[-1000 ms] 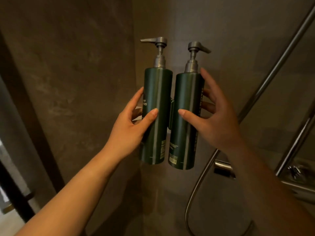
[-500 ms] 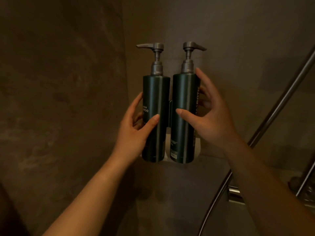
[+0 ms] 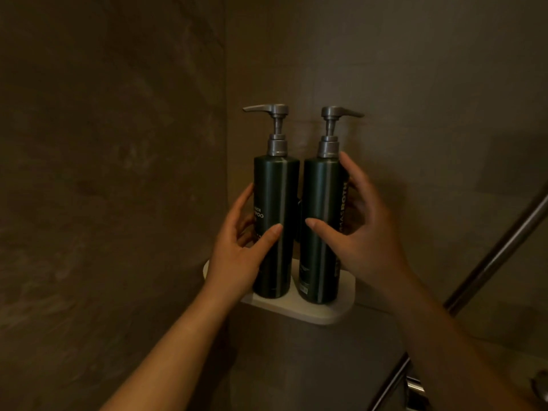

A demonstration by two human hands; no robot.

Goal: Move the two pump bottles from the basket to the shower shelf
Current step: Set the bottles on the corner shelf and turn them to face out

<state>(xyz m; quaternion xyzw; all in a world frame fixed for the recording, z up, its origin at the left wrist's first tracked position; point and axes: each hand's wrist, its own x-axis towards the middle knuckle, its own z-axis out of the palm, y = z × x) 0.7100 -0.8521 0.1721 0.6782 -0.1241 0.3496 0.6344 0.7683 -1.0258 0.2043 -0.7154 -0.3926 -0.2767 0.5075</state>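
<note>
Two dark green pump bottles with grey pump heads stand upright side by side on a small white shower shelf (image 3: 323,314) in the wall corner. My left hand (image 3: 240,253) wraps the left bottle (image 3: 278,191), thumb across its front, fingers behind it. My right hand (image 3: 361,232) grips the right bottle (image 3: 321,197) the same way, index finger up by its shoulder. The left pump spout points left, the right one points right. Both bottle bases rest on the shelf. The basket is out of view.
Dark stone-look walls meet in a corner behind the shelf. A metal shower rail (image 3: 504,247) runs diagonally at the right, with a hose (image 3: 391,384) and chrome fitting (image 3: 415,390) below it.
Both hands have lowered the bottles from mid-air down onto the white shelf, which was hidden behind them before. Their bases now rest on it, and my view has risen.
</note>
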